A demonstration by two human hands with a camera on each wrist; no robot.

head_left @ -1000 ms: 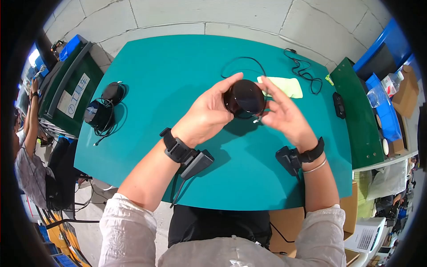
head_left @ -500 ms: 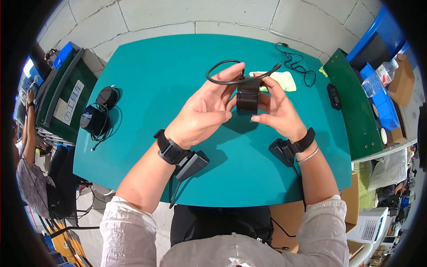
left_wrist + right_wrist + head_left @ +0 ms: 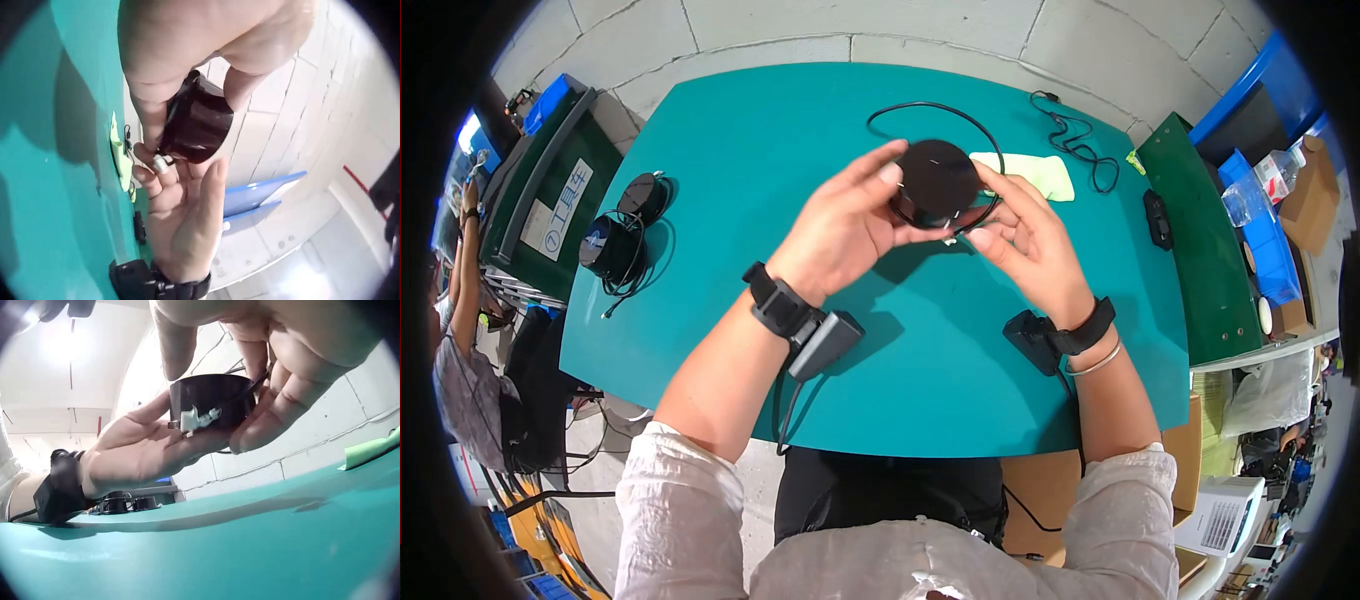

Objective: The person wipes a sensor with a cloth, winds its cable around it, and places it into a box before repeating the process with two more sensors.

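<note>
A glossy black round puck-like device [image 3: 938,178] is held above the table, its flat dark face turned up toward the head camera. My left hand [image 3: 837,232] grips its left side, thumb at the upper edge and fingers beneath. At its right, my right hand [image 3: 1032,245] has the black cable [image 3: 985,130] between thumb and fingers, with fingertips close against the device's side. The cable loops out behind the device. A small white connector [image 3: 199,420] hangs by its side wall in the right wrist view and shows beside the right fingers in the left wrist view.
Two similar black devices [image 3: 608,250] with wound cables sit at the table's left. A pale yellow-green cloth [image 3: 1040,178] lies behind the right hand. Another black cable [image 3: 1068,140] is at the back right, and a small black object [image 3: 1157,220] lies by the green side panel [image 3: 1200,250].
The device was tipped on its side half a second ago and is now turned face up again, slightly left. The left thumb has shifted to its upper edge; the cable loop has swung back and right.
</note>
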